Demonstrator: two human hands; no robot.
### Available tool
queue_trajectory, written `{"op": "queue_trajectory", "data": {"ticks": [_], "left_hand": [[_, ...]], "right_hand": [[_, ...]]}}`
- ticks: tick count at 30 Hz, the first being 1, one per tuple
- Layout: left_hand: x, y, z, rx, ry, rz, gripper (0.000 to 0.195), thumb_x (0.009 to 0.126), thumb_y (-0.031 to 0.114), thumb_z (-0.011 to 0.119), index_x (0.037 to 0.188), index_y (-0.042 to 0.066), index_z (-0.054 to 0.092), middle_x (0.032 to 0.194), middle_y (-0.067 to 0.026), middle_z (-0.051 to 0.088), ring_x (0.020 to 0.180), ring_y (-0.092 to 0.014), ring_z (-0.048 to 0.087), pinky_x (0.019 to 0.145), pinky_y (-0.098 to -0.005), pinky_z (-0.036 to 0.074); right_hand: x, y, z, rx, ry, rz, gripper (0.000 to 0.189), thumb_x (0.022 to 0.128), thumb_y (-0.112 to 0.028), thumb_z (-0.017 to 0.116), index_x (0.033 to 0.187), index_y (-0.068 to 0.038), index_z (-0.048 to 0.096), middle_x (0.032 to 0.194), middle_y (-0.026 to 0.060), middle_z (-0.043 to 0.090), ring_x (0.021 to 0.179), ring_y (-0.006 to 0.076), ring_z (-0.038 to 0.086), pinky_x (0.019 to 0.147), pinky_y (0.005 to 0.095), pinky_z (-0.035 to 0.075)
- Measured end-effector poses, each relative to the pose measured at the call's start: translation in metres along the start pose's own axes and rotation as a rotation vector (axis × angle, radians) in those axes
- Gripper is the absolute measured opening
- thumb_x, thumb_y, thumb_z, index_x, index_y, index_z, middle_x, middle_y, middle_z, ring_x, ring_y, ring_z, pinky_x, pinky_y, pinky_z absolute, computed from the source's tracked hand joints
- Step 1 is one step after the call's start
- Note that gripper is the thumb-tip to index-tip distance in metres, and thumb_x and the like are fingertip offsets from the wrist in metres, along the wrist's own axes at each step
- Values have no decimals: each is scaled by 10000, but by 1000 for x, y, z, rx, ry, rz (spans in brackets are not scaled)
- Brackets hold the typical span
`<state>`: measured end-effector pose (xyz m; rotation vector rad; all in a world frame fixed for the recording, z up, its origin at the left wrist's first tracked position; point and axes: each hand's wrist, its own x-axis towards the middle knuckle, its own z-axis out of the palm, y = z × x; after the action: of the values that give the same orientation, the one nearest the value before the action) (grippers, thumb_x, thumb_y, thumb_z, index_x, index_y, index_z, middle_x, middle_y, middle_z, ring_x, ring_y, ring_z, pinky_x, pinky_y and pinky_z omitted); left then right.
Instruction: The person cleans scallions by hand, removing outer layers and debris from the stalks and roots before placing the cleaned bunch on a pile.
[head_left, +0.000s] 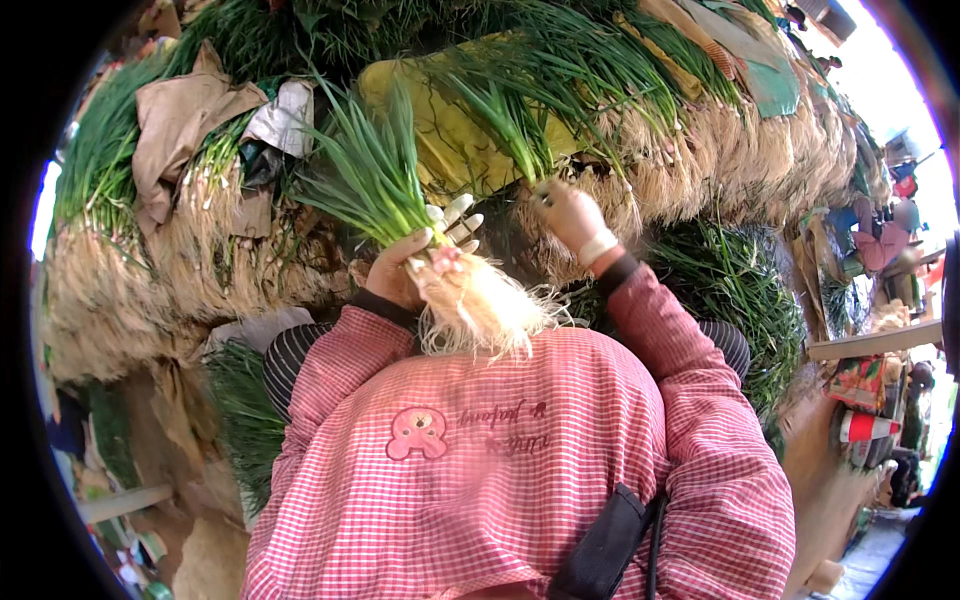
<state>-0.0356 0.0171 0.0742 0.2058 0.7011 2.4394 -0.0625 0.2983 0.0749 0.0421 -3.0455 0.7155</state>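
Note:
My left hand (397, 271) grips a bunch of green onions (390, 191) around the lower stalks. Its long pale roots (480, 300) hang towards my chest, and the leaves point up and away. White coverings show on several fingertips of this hand. To the right, my right hand (574, 217) is closed at the base of a few green onion stalks (517, 146), over the edge of the heap; its fingertips are partly hidden. A pale band (598, 246) circles that wrist. Beyond both hands lies a yellow sheet (450, 135) with leaves across it.
A long heap of green onions (675, 154) runs across the front, roots towards me. Brown cloth (187, 120) and a silvery sheet (285, 120) lie on its left part. Loose greens (735, 300) lie at my right. Farther right is another person (883, 236).

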Motion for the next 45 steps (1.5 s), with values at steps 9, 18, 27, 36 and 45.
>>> {"op": "queue_trajectory", "data": {"ticks": [9, 18, 27, 36, 45], "left_hand": [[3, -24, -4, 14, 106, -180, 336, 890, 122, 584, 1173, -57, 551, 1040, -159, 636, 933, -250, 637, 903, -405, 520], [-2, -44, -1, 294, 128, -225, 200, 867, 78, 629, 1052, 8, 608, 980, -115, 678, 862, -222, 669, 776, -323, 543], [-7, -52, -8, 484, 150, -169, 167, 830, 103, 694, 966, 27, 635, 871, -80, 678, 728, -169, 660, 666, -278, 530], [-10, -58, -25, 529, 168, -164, 150, 830, 137, 699, 920, 27, 653, 798, -64, 664, 670, -140, 629, 627, -252, 500], [4, -58, -20, 409, 244, -317, 117, 853, 111, 668, 944, 39, 653, 802, -63, 674, 634, -115, 610, 569, -228, 479]], "right_hand": [[-24, -15, 12, -39, -41, -446, 218, 935, -269, 530, 976, -68, 604, 823, 168, 654, 768, 335, 650, 705, 431, 523], [106, -87, 5, 221, -115, -93, 558, 841, -526, 636, 1077, -21, 647, 994, 183, 677, 931, 304, 643, 843, 378, 483], [144, -86, -2, 266, 228, 97, 464, 861, -400, 621, 1010, 37, 666, 996, 214, 684, 985, 332, 656, 875, 385, 498], [165, -69, 18, -554, -43, -269, 240, 897, -144, 515, 997, -58, 714, 1058, 126, 677, 982, 319, 646, 851, 367, 524], [190, -8, 18, 502, -177, -59, 208, 926, -200, 557, 1004, -59, 688, 795, 50, 679, 587, 135, 597, 546, 283, 495]]}}
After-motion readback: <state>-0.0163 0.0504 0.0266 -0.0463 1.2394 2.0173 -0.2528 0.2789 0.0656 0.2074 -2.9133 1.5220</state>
